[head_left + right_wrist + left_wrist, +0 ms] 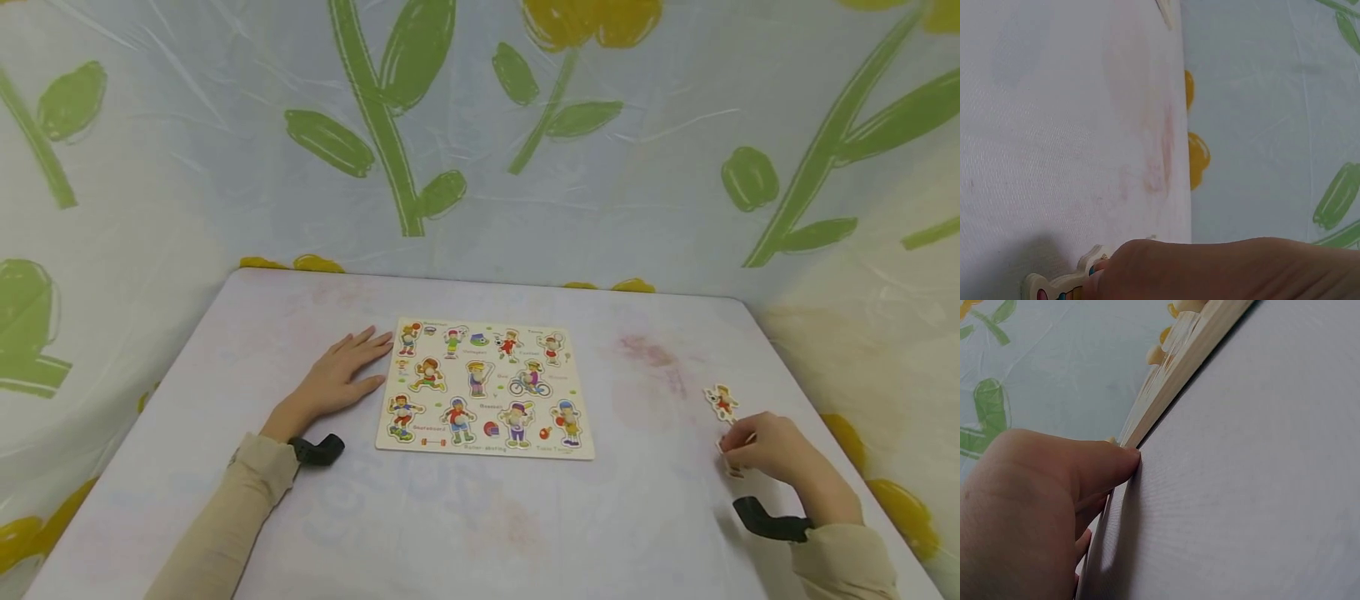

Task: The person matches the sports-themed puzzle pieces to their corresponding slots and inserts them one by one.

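Observation:
A wooden peg puzzle board [540, 412] with several sports figures lies on the table. Beside its left edge rests my left hand [337, 375], palm down with fingers spread. In the left wrist view, the thumb [1100, 462] touches the board's edge [1179, 378]. Far to the right, my right hand [776, 454] pinches a small figure-shaped wooden puzzle piece [735, 472], mostly covered by the fingers. Part of that piece's coloured rim shows in the right wrist view [1054, 289]. Just beyond this hand lies another puzzle piece [723, 403], a figure in red.
The white table [525, 533] carries faint reddish smudges [648, 352] right of the board. A flower-patterned sheet [637, 200] rises behind and along both sides of the table. Each wrist wears a black camera mount [321, 450].

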The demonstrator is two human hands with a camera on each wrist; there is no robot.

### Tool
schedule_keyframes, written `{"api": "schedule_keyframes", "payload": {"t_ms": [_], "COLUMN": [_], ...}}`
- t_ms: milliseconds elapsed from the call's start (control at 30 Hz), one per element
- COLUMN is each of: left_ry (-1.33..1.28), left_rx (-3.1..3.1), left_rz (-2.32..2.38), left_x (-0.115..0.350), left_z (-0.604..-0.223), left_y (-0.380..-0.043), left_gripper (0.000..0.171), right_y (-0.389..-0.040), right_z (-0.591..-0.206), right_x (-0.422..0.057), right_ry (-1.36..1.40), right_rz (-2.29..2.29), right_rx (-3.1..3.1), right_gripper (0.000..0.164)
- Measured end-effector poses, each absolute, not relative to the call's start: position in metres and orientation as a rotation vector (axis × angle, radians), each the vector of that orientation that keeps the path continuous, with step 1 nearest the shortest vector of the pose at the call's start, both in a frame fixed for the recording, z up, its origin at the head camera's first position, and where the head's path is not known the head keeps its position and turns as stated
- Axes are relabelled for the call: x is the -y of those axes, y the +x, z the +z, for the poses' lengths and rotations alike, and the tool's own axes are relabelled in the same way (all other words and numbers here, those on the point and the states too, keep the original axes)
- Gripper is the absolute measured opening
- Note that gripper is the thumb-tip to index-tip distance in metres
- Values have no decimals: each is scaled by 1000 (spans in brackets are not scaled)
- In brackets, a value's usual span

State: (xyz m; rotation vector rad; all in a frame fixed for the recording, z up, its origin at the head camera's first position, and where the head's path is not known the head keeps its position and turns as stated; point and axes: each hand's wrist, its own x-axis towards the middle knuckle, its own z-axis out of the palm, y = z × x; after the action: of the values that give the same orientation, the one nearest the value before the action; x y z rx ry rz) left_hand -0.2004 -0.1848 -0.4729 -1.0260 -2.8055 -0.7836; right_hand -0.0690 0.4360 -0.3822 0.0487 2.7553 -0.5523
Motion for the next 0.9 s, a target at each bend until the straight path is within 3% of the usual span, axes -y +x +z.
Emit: {"api": "schedule_keyframes", "payload": {"t_ms": [367,900], "left_ry": [-1015,-1017], "left_rx": [2811,2805], "left_rz": [-795,-794], "left_x": [186,186], "left_z": [-473,-474], "left_y": [-200,-201], "left_gripper": [59,60], "right_y": [-75,-108], "right_z": [-378,-368], "right_x": [-432,-382], "right_ry": [-2,-190], "right_rz": [-565,-655], "right_rx": [-2767,-2839], "right_gripper": [9,9]}}
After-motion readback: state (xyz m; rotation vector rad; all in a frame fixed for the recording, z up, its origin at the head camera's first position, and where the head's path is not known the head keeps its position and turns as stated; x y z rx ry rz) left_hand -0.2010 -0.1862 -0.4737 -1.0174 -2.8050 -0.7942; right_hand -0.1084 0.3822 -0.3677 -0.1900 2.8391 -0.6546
